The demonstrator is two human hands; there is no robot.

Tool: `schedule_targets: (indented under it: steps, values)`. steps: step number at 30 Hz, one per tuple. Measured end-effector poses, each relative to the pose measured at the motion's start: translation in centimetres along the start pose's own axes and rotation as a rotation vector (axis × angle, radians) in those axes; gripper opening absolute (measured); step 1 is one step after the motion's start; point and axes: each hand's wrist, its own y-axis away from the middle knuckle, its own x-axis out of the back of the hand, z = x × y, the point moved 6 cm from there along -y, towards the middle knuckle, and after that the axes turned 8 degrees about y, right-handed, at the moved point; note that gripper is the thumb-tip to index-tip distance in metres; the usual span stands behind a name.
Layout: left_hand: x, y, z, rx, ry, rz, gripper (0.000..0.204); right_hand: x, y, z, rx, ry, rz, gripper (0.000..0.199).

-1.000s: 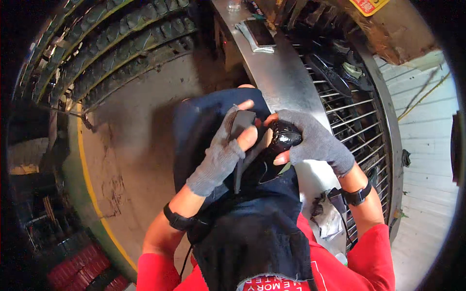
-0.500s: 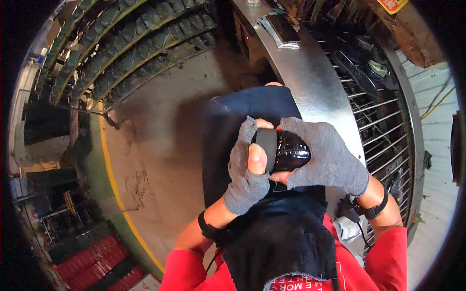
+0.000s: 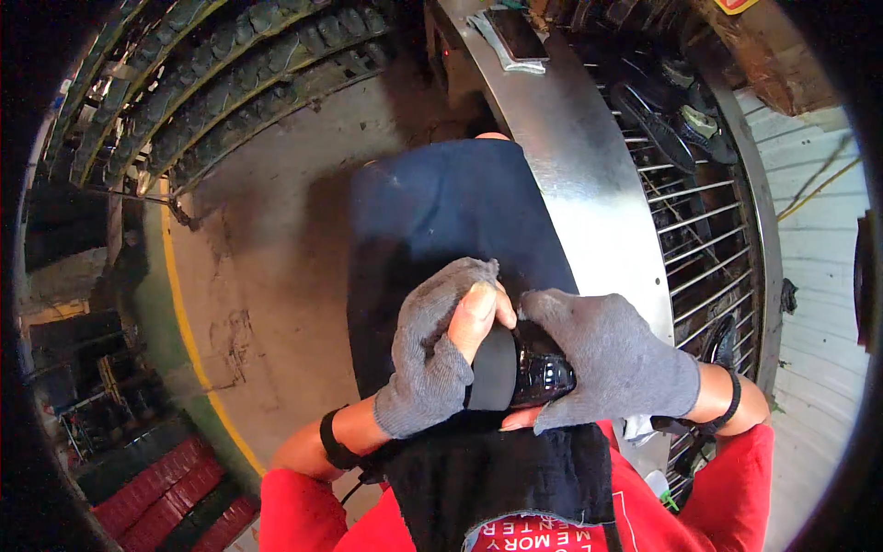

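Close to my body, over the dark apron, a glossy black shoe [image 3: 543, 375] is held between my hands. Its left side is a smooth dark grey band [image 3: 497, 370] that looks like a sole. My right hand [image 3: 612, 363], in a grey fingerless glove, grips the glossy part, with fingers around the far side and the thumb beneath. My left hand [image 3: 437, 345], gloved the same way, is closed at the grey side. Its thumb and a fingertip meet near the band's far edge; the other fingers are hidden.
A dark blue cloth [image 3: 441, 212] covers my lap. To the right runs a metal bench [image 3: 570, 156] bearing a phone [image 3: 518, 35] on a cloth, then a bar rack [image 3: 699, 216] with dark shoes. Loaded shoe racks [image 3: 248, 74] stand far left, red stacks [image 3: 156, 492] near left.
Both hands and the shoe have come nearer my body. My left thumb has shifted from lying on the grey band to meeting a fingertip at its far edge. The view has shifted slightly.
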Motion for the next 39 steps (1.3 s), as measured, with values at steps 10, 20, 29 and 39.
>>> schedule_targets:
  steps: [10,20,29,39]
  values:
    - [-1.6,1.0,1.1,-0.099,0.151,-0.078,0.045,-1.6,1.8,-0.9,0.228,0.193,0.179,0.096]
    - [1.8,-3.2,-1.8,0.043,0.231,0.137,0.055,-3.4,-3.6,3.0,-0.232,-1.067,0.668,0.070]
    - [4.2,-4.0,2.5,-0.464,-0.437,0.167,0.025,6.1,-4.7,-9.4,0.906,-0.062,0.365,0.076]
    - [4.6,-2.9,-10.7,0.288,0.935,0.176,0.095,-0.5,-1.0,-3.4,0.684,-0.202,0.544,0.042]
